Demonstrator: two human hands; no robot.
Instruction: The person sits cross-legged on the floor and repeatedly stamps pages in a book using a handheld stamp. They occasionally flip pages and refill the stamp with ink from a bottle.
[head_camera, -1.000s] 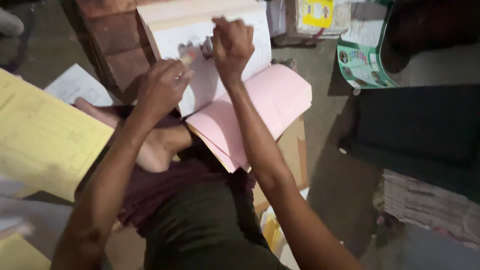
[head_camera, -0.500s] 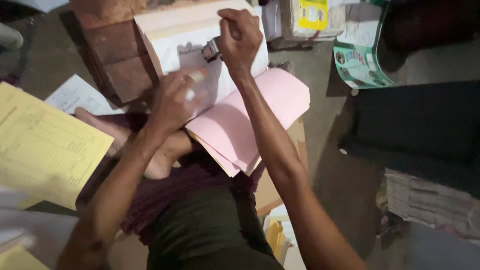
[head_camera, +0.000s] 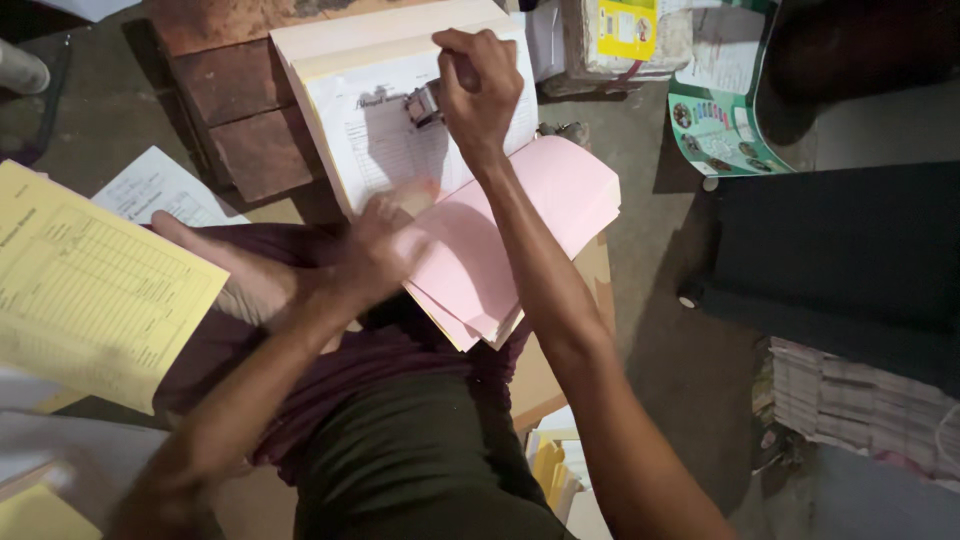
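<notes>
The stamp (head_camera: 425, 103), a small metal block with a handle, sits in the upper middle of the frame, pressed onto the white printed sheet (head_camera: 385, 140) at the top of a paper pad. The right hand (head_camera: 480, 95) is clenched round its handle from above, knuckles up, so only the lower metal part shows. It looks stiff and fairly heavy for its size, best gripped by the handle with the fist straight over it, since a tilted press would likely smear or mark unevenly. The sheet under it is thin and soft and would slide or crease if nothing pinned it

The left hand (head_camera: 375, 250) lies just below the white sheet, at the edge where the pink pages (head_camera: 500, 250) fold back toward the lower right. It is blurred, fingers loosely spread on the paper; whether it pinches a page cannot be told

The pad leans on dark brick-like blocks (head_camera: 240, 110) at the upper left. A yellow form (head_camera: 90, 290) lies at the left edge, with a white form (head_camera: 160, 190) just above it. A green printed leaflet (head_camera: 715, 120) sits at the upper right, and bundles of paper (head_camera: 860, 400) at the lower right
</notes>
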